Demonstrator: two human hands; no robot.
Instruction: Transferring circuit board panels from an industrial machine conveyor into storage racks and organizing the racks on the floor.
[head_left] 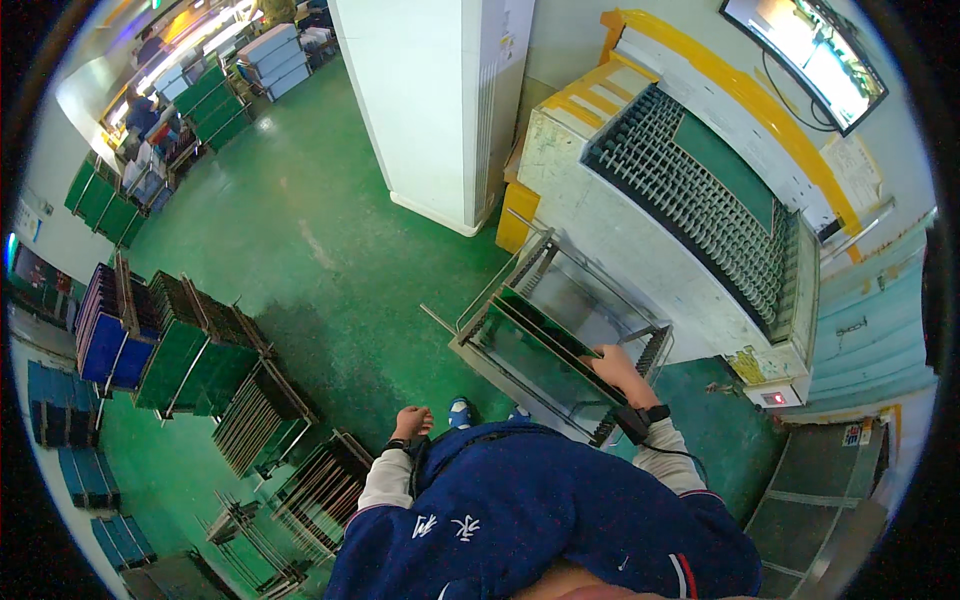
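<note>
Reaching right hand [617, 368] onto green panel [545, 345] in rack [480, 352] | left hand [411, 422] curled, free

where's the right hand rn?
Head view, right of centre: the right hand rests on the edge of a dark green panel standing in the metal slotted rack, just in front of the roller conveyor machine.

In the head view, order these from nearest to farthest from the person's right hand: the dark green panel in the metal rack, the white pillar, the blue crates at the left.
1. dark green panel: in the metal rack, under the right hand, which touches its edge.
2. white pillar: up and left of the rack, across the green floor.
3. blue crates: far left, beside racks of green boards.
</note>
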